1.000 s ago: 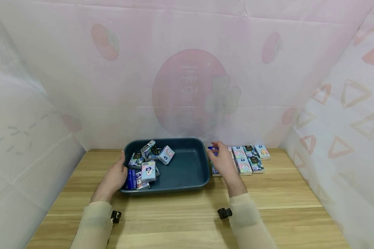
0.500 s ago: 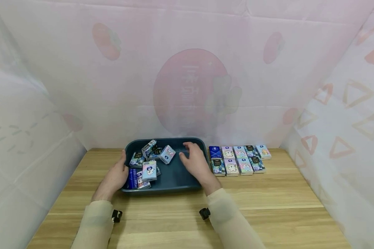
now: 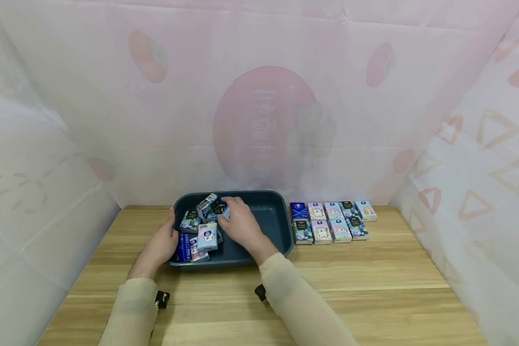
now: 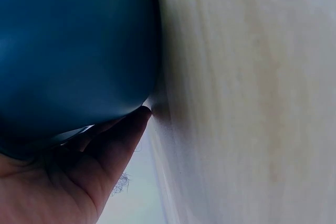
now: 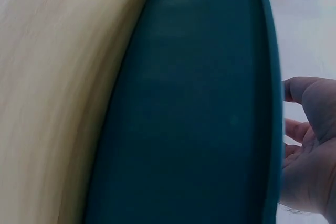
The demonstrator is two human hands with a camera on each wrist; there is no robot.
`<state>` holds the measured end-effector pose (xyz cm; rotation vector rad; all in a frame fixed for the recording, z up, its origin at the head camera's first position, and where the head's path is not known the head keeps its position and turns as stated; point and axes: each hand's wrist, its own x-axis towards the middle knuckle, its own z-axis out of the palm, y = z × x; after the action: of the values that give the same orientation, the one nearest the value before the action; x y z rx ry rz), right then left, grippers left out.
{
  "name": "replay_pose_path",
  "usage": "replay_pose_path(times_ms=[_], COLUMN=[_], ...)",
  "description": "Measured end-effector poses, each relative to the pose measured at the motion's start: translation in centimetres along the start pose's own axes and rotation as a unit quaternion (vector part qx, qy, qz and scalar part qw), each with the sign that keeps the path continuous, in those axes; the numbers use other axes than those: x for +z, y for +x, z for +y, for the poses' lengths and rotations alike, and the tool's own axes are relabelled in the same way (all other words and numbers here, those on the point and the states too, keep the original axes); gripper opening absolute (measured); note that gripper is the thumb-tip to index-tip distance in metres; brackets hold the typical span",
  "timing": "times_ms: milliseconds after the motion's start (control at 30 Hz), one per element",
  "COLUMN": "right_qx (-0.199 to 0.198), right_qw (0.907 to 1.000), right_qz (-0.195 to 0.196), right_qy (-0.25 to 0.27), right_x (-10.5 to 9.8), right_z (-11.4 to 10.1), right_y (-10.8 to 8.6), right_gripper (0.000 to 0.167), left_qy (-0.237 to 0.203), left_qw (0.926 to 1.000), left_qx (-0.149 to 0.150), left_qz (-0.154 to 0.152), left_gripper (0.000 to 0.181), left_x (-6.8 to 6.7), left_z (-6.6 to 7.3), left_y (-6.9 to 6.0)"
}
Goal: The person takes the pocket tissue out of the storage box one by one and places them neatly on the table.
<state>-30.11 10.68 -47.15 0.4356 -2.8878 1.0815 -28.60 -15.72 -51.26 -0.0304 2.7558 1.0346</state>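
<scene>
On the left a white printed-cloth wall (image 3: 34, 211) borders my pale wood-grain worktop (image 3: 212, 307); my left hand (image 3: 159, 242) lies straight-fingered against the dark teal plastic tray (image 3: 270, 233). Inside, my right hand (image 3: 243, 225) straddles a pale-blue boxy packet (image 3: 227, 213), whether gripped I can't tell, with room rightward; then two rows of small patterned packets (image 3: 321, 232), then worktop.

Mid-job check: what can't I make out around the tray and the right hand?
- Head: the right hand covers most of the light-blue pack, so its grip can't be judged.
- Head: small print on the packs outside the tray is too small to read.
- Right wrist: the wall of the tray hides the fingers' ends.
- Left wrist: that tray's wall hides everything inside.
</scene>
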Motion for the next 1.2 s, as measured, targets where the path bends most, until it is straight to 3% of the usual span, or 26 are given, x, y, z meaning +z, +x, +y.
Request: replay_pose_path(times_ms=[267, 467, 800, 967, 1200], right_qx=[-0.047, -0.061, -0.086, -0.074, -0.073], right_qw=[0.9948, 0.9871, 0.9617, 0.9547, 0.9527], right_qz=[-0.025, -0.027, -0.022, -0.035, -0.046], right_qy=[-0.087, -0.145, -0.260, -0.286, -0.291], right_x=[2.3, 3.9, 5.5, 5.7, 5.1], right_z=[-1.9, -2.8, -3.9, -4.2, -4.4], right_y=[1.0, 1.7, 2.8, 3.2, 3.2], right_gripper=[0.057, 0.059, 0.060, 0.062, 0.059], left_qy=[0.010, 0.011, 0.025, 0.024, 0.023], left_qw=[0.9999, 0.9999, 0.9994, 0.9995, 0.9996], left_qx=[0.006, 0.009, 0.022, 0.021, 0.018], left_qz=[0.006, 0.004, 0.008, 0.005, 0.005], left_gripper=[0.077, 0.076, 0.076, 0.076, 0.076], left_x=[0.0, -0.2, -0.3, -0.3, -0.2], left_z=[-0.1, -0.1, -0.2, -0.2, -0.1], left_y=[0.1, 0.0, 0.1, 0.1, 0.1])
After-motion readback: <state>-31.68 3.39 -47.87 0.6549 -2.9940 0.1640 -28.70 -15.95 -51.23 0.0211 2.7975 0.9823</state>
